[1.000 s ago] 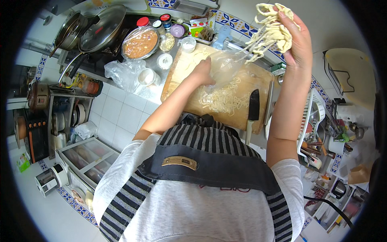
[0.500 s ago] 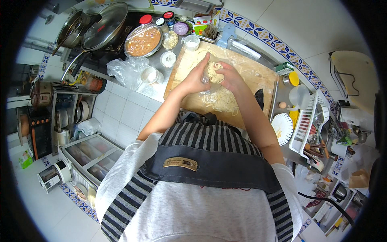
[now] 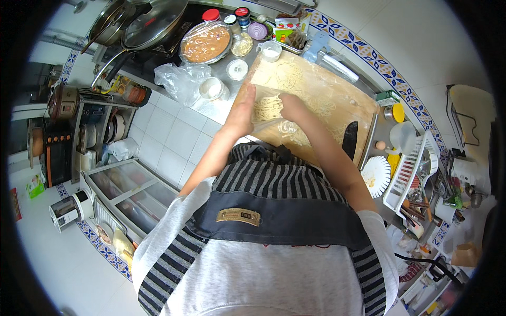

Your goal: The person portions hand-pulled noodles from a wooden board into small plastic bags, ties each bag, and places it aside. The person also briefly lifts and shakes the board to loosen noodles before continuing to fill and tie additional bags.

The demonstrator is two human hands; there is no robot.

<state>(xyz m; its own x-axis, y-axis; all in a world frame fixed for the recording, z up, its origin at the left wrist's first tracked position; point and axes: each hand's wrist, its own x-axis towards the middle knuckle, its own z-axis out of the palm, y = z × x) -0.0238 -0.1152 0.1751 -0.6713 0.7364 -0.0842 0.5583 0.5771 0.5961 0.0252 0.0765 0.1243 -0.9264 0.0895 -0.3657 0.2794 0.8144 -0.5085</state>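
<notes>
A bundle of fresh noodles [image 3: 268,108] sits in what looks like a clear plastic bag, over the left part of a floured wooden board [image 3: 345,97]. My left hand [image 3: 243,113] grips the bag's left side. On the right, my right hand [image 3: 293,108] is closed at the bag's other side, against the noodles; its fingertips are partly hidden. Loose noodles [image 3: 290,76] are spread on the board beyond my hands, and more strands [image 3: 295,134] lie on the near side. A knife with a black blade [image 3: 350,138] rests at the board's right edge.
Left of the board stand a tub of white powder [image 3: 212,89], a crumpled plastic bag [image 3: 176,84] and a film-covered bowl of orange-brown food [image 3: 206,43]. A small tub [image 3: 271,51] touches the far corner. To the right are an egg [image 3: 380,144] and a white dish rack [image 3: 408,171].
My hands have moved apart and lower. The noodle bundle, earlier lifted between my fingers, now spreads inside the clear bag. My whole view has shifted slightly.
</notes>
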